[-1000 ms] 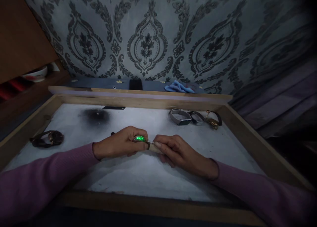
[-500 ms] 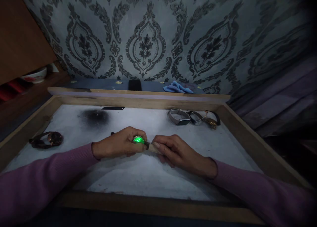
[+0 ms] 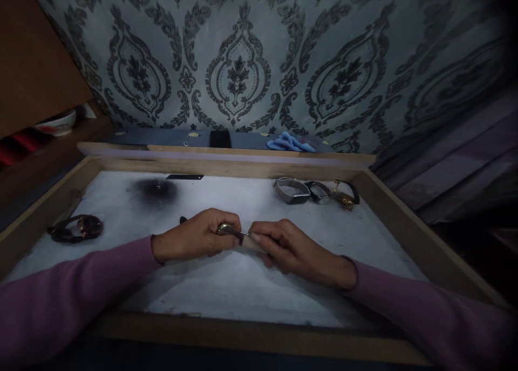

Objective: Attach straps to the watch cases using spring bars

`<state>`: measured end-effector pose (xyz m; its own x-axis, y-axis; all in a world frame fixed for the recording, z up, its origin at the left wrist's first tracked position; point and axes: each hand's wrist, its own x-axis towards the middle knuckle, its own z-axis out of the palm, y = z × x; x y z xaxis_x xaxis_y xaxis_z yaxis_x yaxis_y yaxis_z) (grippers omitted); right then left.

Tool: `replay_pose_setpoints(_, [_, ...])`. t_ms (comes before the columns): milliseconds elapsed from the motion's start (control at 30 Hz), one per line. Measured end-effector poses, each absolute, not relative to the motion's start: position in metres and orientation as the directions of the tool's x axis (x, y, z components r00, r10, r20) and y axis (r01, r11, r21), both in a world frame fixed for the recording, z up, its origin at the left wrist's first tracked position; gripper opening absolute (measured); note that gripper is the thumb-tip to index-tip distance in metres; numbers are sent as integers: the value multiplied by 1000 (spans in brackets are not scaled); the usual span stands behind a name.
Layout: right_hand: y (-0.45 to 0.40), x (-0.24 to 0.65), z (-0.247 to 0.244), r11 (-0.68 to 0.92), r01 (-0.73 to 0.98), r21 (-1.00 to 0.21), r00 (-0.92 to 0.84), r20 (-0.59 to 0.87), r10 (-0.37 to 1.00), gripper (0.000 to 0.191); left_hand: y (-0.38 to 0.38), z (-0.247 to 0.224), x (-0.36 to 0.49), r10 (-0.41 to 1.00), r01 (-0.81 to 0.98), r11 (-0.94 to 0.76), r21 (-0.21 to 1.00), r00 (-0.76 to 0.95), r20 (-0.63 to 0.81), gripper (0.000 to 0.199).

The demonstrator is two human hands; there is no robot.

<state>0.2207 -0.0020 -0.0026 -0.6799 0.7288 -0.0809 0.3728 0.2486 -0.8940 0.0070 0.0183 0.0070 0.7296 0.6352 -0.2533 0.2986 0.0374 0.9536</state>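
Near the middle of the white-floored wooden tray (image 3: 238, 333), my left hand (image 3: 198, 233) is closed round a wristwatch (image 3: 226, 229) with a round, shiny case. Part of its dark strap end pokes out left of that hand. My right hand (image 3: 291, 248) pinches a flat, pale piece (image 3: 253, 243) that meets the watch's right side; whether it is a tool or part of the strap, I cannot tell. The fingertips of both hands are close together, a small gap between them.
A dark watch (image 3: 87, 227) lies at the left. Three more watches or bands, one of them grey (image 3: 291, 190), sit at the back right. A black blade (image 3: 185, 177) lies near the back wall. Behind the tray are a blue cloth (image 3: 290, 142) and a black object (image 3: 220, 139).
The green glow on the watch face has gone out, and the face now looks dark and metallic. Both hands have barely moved.
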Motion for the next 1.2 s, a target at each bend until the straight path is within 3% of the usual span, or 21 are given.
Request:
replay_pose_setpoints(533, [-3,220,-3,436,381,-815,-687,66,723,35,19,9,7,639,322,52,945,717,-279,17])
replay_pose_setpoints(1200, [-4,217,-8,455,406,-793,-659,90,746,30,19,8,8,640,334,28,942,718,-273,19])
